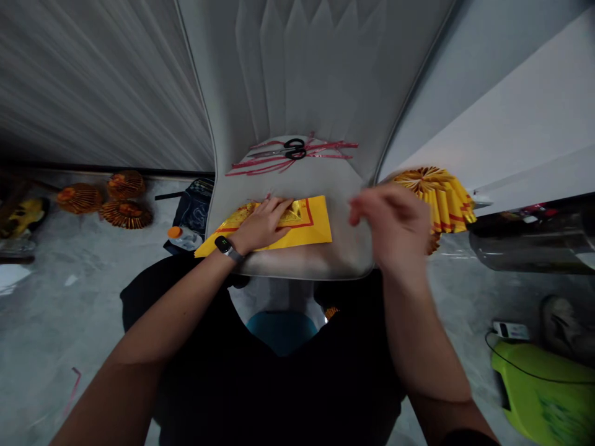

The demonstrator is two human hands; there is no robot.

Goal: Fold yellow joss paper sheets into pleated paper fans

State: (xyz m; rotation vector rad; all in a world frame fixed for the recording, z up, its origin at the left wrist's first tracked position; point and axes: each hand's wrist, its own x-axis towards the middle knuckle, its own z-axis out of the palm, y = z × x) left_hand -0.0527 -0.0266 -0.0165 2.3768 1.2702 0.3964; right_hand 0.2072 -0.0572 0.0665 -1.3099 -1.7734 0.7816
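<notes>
My left hand (263, 224), with a watch on the wrist, lies flat on yellow paper (318, 220) printed in gold with a red border. Its fingers are stretched out and press the paper against the grey chair seat (351, 238). My right hand (400, 217) is raised over the seat's right side, apart from the paper. Motion smears its curled fingers, and I cannot make out anything in them. Beyond the paper, black-handled scissors (294, 148) rest across several pink plastic strips (267, 166).
Folded yellow paper (434, 195) fans out right of the chair. Several round pleated paper pieces (80, 198) sit on the floor at left, near a dark bag (198, 201) and an orange-capped bottle (183, 236). A green stool (543, 390) stands at lower right.
</notes>
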